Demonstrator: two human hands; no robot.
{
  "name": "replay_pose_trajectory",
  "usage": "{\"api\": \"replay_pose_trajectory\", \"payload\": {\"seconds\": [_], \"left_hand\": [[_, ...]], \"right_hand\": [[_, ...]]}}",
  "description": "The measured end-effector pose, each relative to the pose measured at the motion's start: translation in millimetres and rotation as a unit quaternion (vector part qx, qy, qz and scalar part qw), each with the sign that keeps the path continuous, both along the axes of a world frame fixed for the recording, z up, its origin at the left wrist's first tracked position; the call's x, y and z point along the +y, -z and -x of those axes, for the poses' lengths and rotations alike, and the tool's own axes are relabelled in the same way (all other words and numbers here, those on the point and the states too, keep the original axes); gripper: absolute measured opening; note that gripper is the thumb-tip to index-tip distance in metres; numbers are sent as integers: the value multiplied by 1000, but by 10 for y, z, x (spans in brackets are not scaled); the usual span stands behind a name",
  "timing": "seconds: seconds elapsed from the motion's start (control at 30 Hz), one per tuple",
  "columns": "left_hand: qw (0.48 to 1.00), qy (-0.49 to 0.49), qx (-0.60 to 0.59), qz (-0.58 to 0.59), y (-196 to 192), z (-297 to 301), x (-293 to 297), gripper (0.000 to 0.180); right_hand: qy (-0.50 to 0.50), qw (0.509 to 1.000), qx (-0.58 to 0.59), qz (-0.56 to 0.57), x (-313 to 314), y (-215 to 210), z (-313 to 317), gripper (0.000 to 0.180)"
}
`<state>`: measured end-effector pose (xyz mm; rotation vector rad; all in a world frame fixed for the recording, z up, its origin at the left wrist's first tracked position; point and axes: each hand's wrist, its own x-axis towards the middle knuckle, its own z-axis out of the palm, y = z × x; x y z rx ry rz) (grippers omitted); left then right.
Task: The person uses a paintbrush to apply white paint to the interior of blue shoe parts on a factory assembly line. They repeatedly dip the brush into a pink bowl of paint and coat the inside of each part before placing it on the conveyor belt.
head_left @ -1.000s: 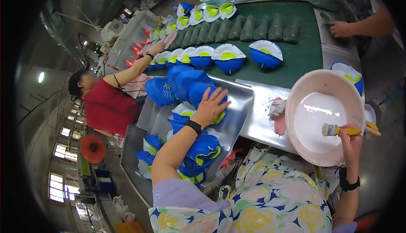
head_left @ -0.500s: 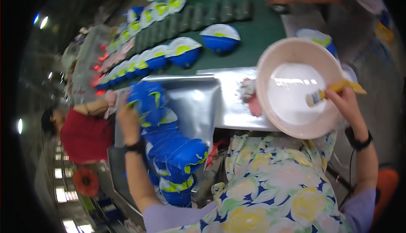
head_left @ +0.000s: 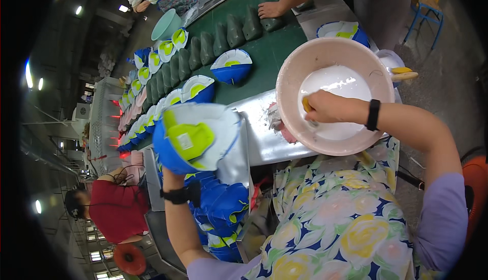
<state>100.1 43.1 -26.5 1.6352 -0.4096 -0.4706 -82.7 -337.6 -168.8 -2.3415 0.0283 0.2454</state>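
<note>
My left hand (head_left: 172,177) holds up a blue shoe upper (head_left: 190,140) with a white and yellow-green lining turned toward me. Most of its fingers are hidden behind the upper. My right hand (head_left: 325,107) reaches over a large pale pink basin (head_left: 291,84), closed around a brush (head_left: 306,103) with a yellow handle. The brush end points down near the white liquid (head_left: 335,79) in the basin and is mostly hidden by the hand. Below my left hand lies a heap of more blue uppers (head_left: 221,204).
A green conveyor (head_left: 264,51) carries rows of dark shoe lasts (head_left: 206,46) and blue uppers (head_left: 231,66). Another person's hand (head_left: 272,9) touches a last at the far end. A smaller pot (head_left: 391,59) with a yellow-handled tool stands right of the basin. A person in red sits at left.
My left hand has lifted an upper off the heap, its lining now facing me. My right hand has moved left and lower over the basin with the brush. The view has shifted.
</note>
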Motion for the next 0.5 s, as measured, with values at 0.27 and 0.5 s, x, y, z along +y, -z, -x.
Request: {"api": "replay_pose_trajectory", "payload": {"seconds": [0.27, 0.5], "left_hand": [[969, 173, 168, 56, 112, 106, -1116, 49], [934, 227, 270, 56, 236, 203, -1797, 48]], "right_hand": [[54, 996, -67, -10, -791, -853, 618, 24], [56, 929, -336, -142, -842, -1343, 461, 28]]}}
